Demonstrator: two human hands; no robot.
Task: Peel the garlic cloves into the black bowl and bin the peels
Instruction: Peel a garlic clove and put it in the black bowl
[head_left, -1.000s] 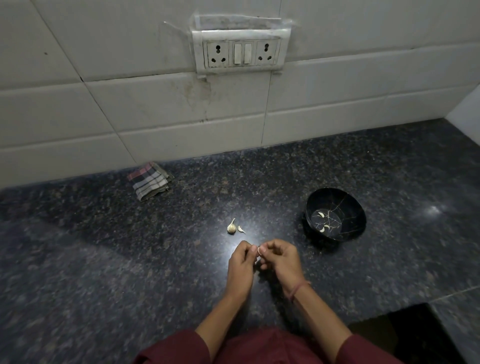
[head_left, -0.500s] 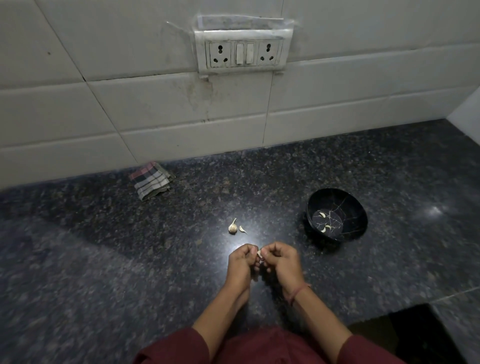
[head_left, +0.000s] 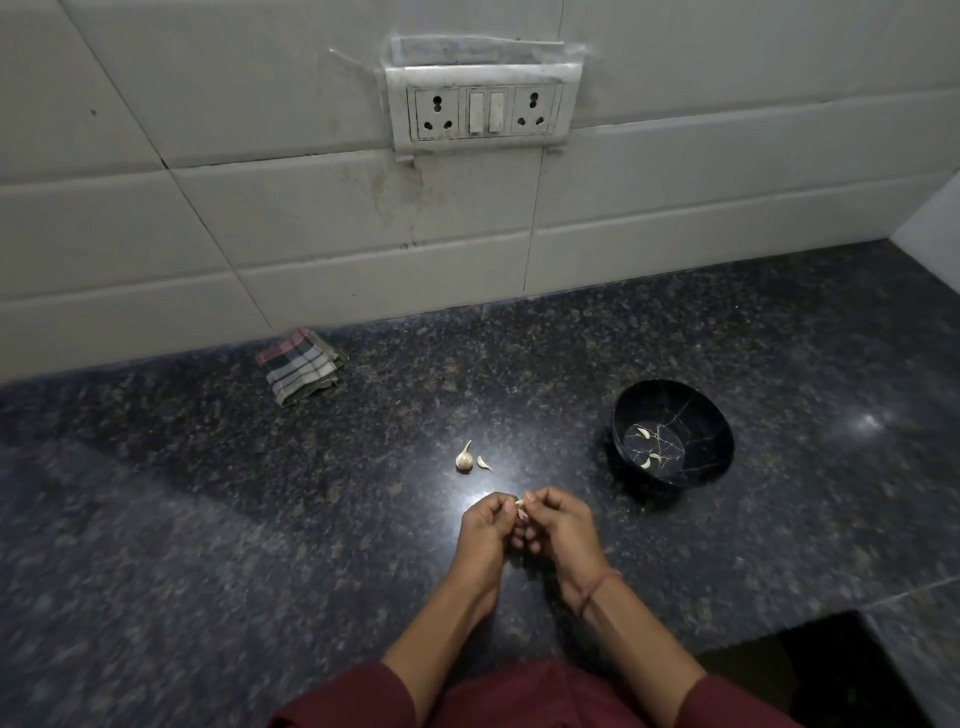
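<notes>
Pale garlic clove (head_left: 521, 510) is pinched between left grip (head_left: 485, 532) and right grip (head_left: 563, 530), near black bowl (head_left: 698, 410).

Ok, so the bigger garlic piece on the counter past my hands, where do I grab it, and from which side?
Pinch the garlic piece across its rounded body, coming from above and from the left. Its thin tail points away from you and looks too slim to hold, and a small sliver lies close on its right.
</notes>
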